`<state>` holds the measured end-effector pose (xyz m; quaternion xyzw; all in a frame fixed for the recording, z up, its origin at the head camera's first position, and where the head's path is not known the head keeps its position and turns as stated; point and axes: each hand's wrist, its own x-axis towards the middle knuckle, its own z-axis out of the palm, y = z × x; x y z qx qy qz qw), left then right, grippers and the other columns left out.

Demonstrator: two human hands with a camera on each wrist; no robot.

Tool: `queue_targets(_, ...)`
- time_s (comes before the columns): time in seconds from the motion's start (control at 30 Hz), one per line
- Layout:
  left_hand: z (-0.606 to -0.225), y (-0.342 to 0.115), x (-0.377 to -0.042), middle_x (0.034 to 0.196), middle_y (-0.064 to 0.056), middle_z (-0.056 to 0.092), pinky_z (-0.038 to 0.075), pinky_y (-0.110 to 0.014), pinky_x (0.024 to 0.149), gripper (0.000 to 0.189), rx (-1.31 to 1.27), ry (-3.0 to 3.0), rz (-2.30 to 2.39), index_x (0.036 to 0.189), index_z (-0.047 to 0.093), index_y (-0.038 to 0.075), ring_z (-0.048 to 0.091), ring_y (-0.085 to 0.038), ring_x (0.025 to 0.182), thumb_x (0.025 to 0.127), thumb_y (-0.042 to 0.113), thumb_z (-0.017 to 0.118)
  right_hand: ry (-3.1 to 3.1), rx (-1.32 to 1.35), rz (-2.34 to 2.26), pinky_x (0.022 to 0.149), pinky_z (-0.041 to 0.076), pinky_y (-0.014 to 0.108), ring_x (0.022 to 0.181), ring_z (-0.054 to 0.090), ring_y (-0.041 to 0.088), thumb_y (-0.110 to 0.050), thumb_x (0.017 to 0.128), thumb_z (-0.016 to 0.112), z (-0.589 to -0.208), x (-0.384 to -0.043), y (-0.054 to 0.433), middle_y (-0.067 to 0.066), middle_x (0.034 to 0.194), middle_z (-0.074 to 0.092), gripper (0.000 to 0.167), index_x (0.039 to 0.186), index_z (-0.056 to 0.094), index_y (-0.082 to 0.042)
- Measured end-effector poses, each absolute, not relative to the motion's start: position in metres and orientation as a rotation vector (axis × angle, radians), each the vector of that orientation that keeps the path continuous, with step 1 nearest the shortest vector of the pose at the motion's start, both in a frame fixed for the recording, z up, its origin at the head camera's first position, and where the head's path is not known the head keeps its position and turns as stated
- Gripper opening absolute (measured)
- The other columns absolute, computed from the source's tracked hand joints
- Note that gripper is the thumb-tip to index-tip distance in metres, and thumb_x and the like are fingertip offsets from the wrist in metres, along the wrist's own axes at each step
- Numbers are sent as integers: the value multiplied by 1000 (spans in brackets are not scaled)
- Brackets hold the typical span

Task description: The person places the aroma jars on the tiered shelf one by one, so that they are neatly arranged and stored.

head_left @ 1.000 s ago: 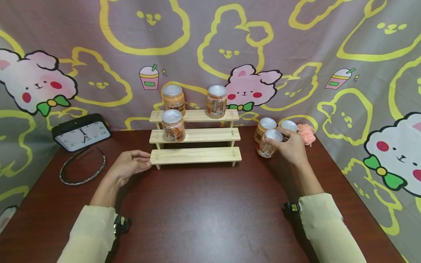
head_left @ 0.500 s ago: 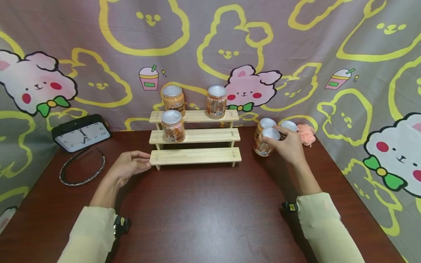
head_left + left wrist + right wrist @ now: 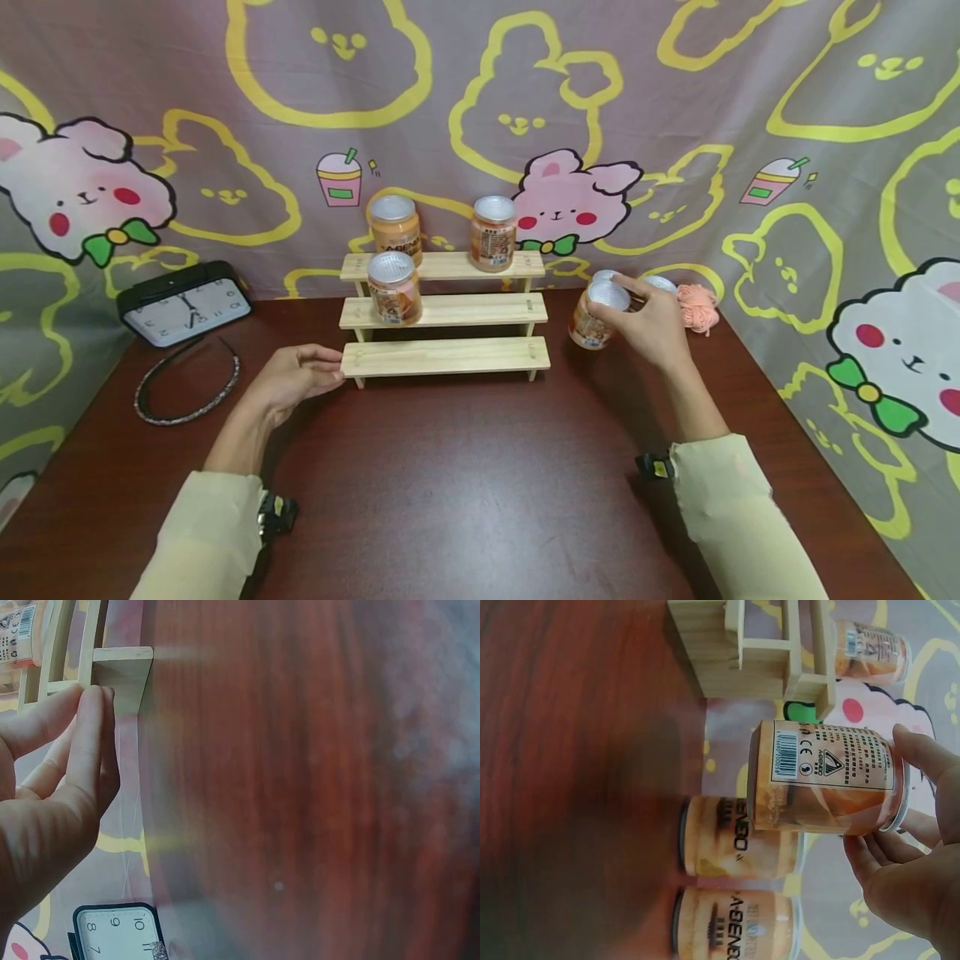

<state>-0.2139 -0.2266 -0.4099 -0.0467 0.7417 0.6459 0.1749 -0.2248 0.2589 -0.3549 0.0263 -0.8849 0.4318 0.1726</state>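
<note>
- Right hand (image 3: 651, 332): thumb and fingers grip the lidded end of a can (image 3: 825, 776), held upright above the table, to the right of the shelf rack (image 3: 450, 357) and well apart from it.
- Left hand (image 3: 296, 379): narrow, its fingertips seemingly pinching the end of the rack's lowest shelf on that hand's side.
- Between and beyond the hands, three cans stand on the rack: an upper-left can (image 3: 395, 229) and an upper-right can (image 3: 493, 233) on the top shelf, and a middle-shelf can (image 3: 395, 292) at the end nearer the left hand.
- Just beyond the right hand, partly hidden by it in the head view, a first table can (image 3: 742, 836) and a second table can (image 3: 735, 926) stand side by side. Pink yarn (image 3: 697, 308) lies farther right.
- Left of the left hand are a headband (image 3: 180, 420) and, beyond it, a clock (image 3: 202, 310).
- Progress, as a judgement: about halfway, with three cans racked, one in hand and two left on the table.
- Against the frame a second earlier, the right hand and its can have shifted towards the rack; the left hand, the rack and its cans look unchanged.
</note>
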Motion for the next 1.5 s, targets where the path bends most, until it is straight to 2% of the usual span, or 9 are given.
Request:
queue_targets(0.2, -410, -227, -214, 99, -7, 66, 59, -25, 85, 42, -139, 2088, 1836, 134, 44, -19, 67, -8, 88, 95, -11, 59, -2522, 93, 1200, 67, 47, 12, 94, 61, 25, -25, 83, 86, -347, -226, 249, 21, 122, 66, 57, 128, 67, 3)
queue_targets(0.4, -410, -227, -214, 98, -6, 66, 59, -25, 84, 42, -138, 2087, 1839, 134, 44, -19, 67, -8, 88, 95, -12, 59, -2518, 116, 1263, 78, 50, 14, 107, 62, 28, -27, 82, 86, -335, -227, 237, 19, 131, 63, 60, 131, 65, 2)
queue_targets(0.7, -409, -227, -214, 98, -6, 66, 59, -25, 84, 41, -131, 2103, 1833, 133, 45, -19, 67, -7, 87, 95, -11, 59, -2467, 205, 1312, 77, 52, 16, 108, 63, 28, -21, 82, 87, -328, -233, 220, 18, 129, 65, 56, 129, 67, 3)
queue_targets(0.97, -407, -226, -215, 97, -5, 66, 59, -26, 84, 42, -131, 2118, 1813, 134, 45, -19, 67, -7, 87, 95, -10, 60, -2431, 313, 1333, 73, 51, 14, 99, 65, 27, -15, 80, 88, -321, -239, 201, 19, 124, 67, 55, 126, 67, 6)
queue_targets(1.23, -407, -226, -215, 98, -6, 67, 60, -25, 82, 43, -119, 2131, 1813, 133, 47, -18, 66, -7, 86, 95, -8, 63, -2472, 341, 1273, 75, 53, 25, 98, 63, 24, -22, 79, 89, -321, -245, 185, 17, 121, 67, 57, 127, 69, 1)
queue_targets(1.5, -409, -227, -214, 98, -4, 67, 59, -26, 84, 43, -125, 2139, 1784, 134, 47, -17, 66, -6, 87, 96, -6, 63, -2477, 364, 1280, 81, 59, 41, 99, 65, 26, -21, 80, 89, -322, -251, 173, 19, 124, 67, 58, 128, 66, 5)
